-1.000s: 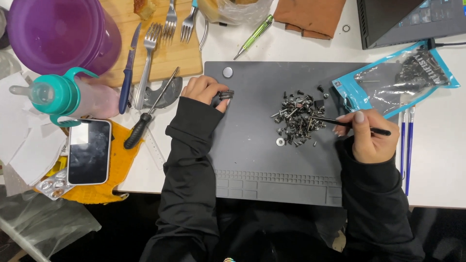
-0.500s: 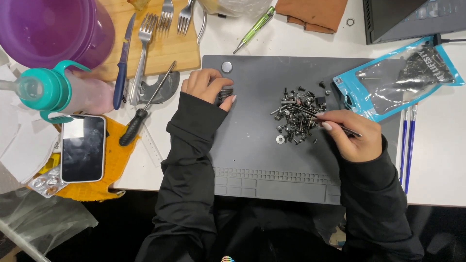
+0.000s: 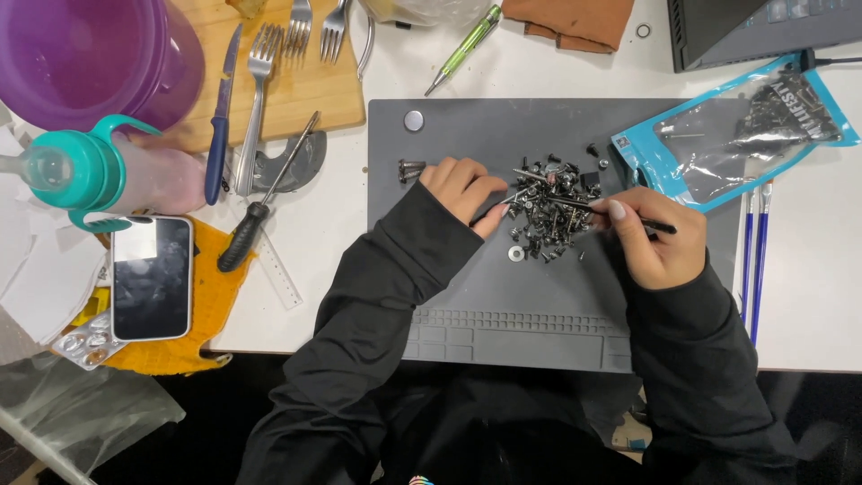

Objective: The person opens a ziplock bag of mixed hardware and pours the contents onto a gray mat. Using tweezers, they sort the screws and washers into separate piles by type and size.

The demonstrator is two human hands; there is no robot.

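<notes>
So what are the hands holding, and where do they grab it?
The right hand pinches a thin black tweezer-like tool near its rear end. The left hand reaches fingertips into the pile of small dark metal screws; whether it holds one cannot be told.

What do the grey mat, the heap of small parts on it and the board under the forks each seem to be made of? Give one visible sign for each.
Grey mat: probably silicone or rubber; matte, with moulded ridges along its near edge.
Heap of small parts: metal screws and washers by their look; dark or silvery, with glints.
Board: wood; pale tan, grain faintly visible.
</notes>
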